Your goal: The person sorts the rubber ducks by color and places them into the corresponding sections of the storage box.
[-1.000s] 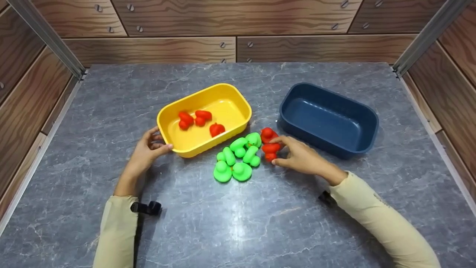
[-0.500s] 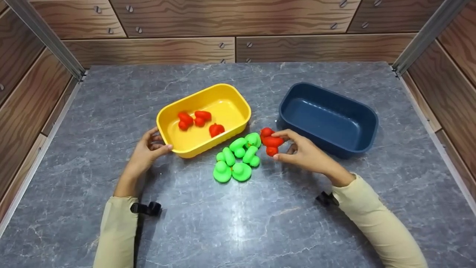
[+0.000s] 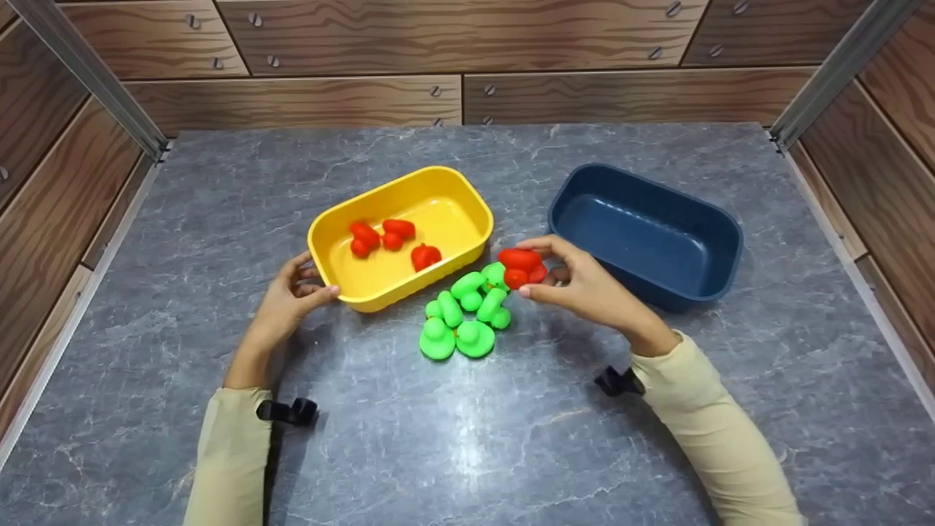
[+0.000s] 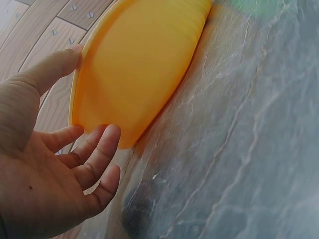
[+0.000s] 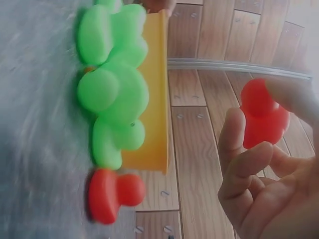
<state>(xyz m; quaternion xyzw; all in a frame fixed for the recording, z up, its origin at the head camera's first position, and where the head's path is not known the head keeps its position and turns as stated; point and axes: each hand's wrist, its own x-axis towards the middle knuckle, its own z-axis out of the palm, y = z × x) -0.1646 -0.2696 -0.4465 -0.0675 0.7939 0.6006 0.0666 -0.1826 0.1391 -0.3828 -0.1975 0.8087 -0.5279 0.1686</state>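
My left hand [image 3: 285, 303] holds the near-left corner of a yellow plastic tub [image 3: 447, 219], thumb at the rim. In the left wrist view, its fingertips [image 4: 110, 135] touch the tub's outer wall. Three red rubber ducks [image 3: 426, 256] lie inside the tub. My right hand [image 3: 592, 285] pinches another red rubber duck [image 5: 264, 117] between thumb and fingers, raised over the table. One more red duck [image 5: 113, 195] sits on the table by the green group, mostly hidden in the head view. Several green rubber ducks [image 3: 475, 338] cluster in front of the yellow tub.
A dark blue tub [image 3: 643, 241] with nothing in it stands at the right, behind my right hand. Wood-patterned panels [image 3: 350, 98] wall in the grey marbled table [image 3: 409, 438] at the back and sides.
My right hand has lifted one red duck off the table and moved it slightly up and left toward the yellow tub. The left hand and both tubs have stayed in place.
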